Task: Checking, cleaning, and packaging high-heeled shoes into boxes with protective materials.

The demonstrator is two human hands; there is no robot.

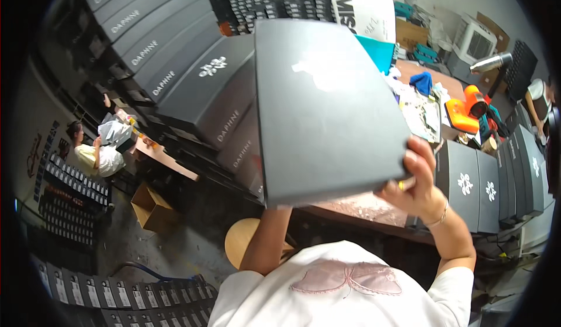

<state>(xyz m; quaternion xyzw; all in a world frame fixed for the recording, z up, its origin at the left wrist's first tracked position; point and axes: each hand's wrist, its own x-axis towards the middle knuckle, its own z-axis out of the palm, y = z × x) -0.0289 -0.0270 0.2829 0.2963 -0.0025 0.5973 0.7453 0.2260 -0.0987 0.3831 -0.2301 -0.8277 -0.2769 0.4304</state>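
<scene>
1. Right grip [418, 178] clamped on the lower right corner of a dark grey box [333, 122]; left grip hidden behind that box, so I cannot tell its state.
2. Box raised in front of the wearer, screening much of the worktop [371, 210], whose bare strip shows reddish brown with pale speckles.
3. Farther along: blue cloth [421, 83], papery clutter, bright orange tool [461, 117].
4. Similar boxes [461, 181] stand on edge at right; a tall stack [155, 41] rises at left.
5. Grey floor: open carton [153, 207], round pale stool [241, 242].
6. Far left, a co-worker [87, 152] in a pale top.
</scene>
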